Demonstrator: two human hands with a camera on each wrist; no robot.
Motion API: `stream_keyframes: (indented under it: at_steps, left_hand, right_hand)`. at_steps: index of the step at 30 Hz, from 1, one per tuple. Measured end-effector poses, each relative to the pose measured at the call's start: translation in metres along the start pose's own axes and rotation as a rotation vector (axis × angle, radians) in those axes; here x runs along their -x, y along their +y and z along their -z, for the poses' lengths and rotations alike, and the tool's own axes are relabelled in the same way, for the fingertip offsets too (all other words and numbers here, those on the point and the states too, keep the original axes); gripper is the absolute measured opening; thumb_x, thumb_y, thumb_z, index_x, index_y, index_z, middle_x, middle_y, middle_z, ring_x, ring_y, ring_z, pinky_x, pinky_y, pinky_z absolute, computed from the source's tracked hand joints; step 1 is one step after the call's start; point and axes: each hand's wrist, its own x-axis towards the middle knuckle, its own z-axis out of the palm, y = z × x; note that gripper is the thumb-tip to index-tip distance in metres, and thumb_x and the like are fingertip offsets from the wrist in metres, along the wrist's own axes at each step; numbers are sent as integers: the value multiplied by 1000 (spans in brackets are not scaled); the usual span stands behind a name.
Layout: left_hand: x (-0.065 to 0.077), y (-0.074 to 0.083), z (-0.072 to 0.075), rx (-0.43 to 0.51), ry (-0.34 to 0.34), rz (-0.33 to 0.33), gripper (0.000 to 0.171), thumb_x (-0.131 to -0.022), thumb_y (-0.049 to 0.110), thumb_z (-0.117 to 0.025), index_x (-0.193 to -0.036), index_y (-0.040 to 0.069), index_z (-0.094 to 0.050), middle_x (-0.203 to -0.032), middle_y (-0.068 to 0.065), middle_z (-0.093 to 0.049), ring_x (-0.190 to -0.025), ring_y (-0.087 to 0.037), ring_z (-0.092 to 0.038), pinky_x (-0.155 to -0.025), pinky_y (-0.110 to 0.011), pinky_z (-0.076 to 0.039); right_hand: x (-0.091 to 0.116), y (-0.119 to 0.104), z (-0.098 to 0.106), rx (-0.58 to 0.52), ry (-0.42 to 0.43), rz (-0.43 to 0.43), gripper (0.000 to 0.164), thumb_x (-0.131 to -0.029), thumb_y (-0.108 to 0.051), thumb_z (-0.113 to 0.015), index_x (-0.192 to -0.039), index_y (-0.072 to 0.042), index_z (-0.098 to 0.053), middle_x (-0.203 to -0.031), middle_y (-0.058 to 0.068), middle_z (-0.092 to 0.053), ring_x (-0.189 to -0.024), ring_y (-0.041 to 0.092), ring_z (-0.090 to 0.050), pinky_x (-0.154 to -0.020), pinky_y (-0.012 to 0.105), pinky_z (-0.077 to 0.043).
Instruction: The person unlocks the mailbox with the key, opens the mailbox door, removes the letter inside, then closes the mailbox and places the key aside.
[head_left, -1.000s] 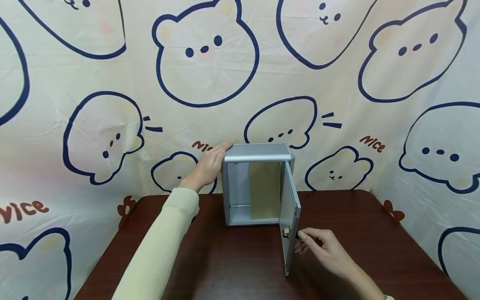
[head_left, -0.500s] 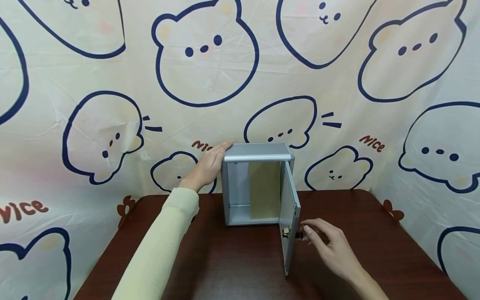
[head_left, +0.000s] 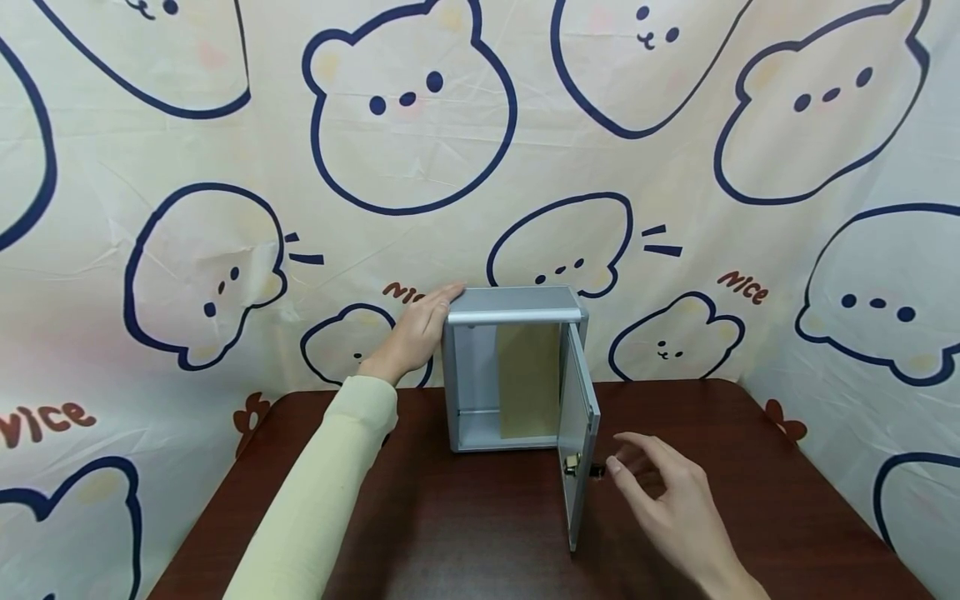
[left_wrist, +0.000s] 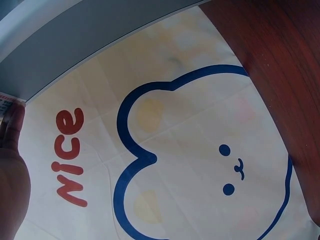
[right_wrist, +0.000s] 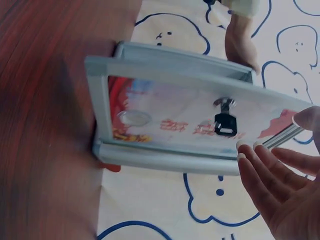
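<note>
A small silver metal cabinet stands on the table, its hinged door swung out toward me. My left hand rests on the cabinet's top left edge with straight fingers; in the left wrist view that hand lies along the cabinet's side. A key with a black head sits in the lock on the door's outer face. To the right of the key, apart from it, my right hand holds nothing, thumb and fingers spread and slightly bent.
Inside the cabinet, a tan panel stands against the back right. The dark red-brown table runs back to a cream cloth backdrop with bear drawings, which also hangs along both sides.
My right hand has let go of the key and drawn back to the right, its fingers spreading. The key stays in the lock; the left hand, cabinet and door have not moved.
</note>
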Motion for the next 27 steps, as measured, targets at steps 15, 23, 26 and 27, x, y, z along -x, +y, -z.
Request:
stream_keyframes:
  at_steps: [15, 23, 26, 27]
  left_hand:
    - [1, 0, -1, 4, 5, 1, 53, -113, 31, -23, -156, 7, -42, -162, -8, -41, -151, -18, -33, -124, -43, -26]
    - [1, -1, -1, 4, 11, -3, 54, -113, 32, -22, -156, 7, -42, -162, -8, -41, -151, -19, -33, -124, -43, -26]
    - [1, -2, -1, 4, 10, -2, 54, -113, 31, -23, -156, 6, -42, -162, -8, -41, -151, -19, -33, -124, -44, -26]
    - [1, -2, -1, 2, 9, 0, 54, -113, 31, -23, -156, 7, -42, -162, -8, -41, -151, -19, -33, -124, -44, -26]
  right_hand:
    - [7, -25, -15, 50, 16, 75, 29, -96, -28, -74, -123, -19, -67, -87, -15, -64, -73, -2, -60, -63, 22, -56]
    - [0, -29, -24, 51, -3, 20, 28, -95, -24, -75, -120, -14, -68, -86, -12, -64, -71, 0, -60, -63, 21, -55]
    - [-1, -29, -27, 80, 20, 29, 27, -93, -21, -77, -118, -13, -70, -89, -12, -64, -72, 1, -59, -62, 22, -54]
    - [-1, -29, -28, 95, 31, 38, 26, -93, -21, -77, -116, -13, -70, -90, -11, -65, -73, 1, -59, -62, 22, -54]
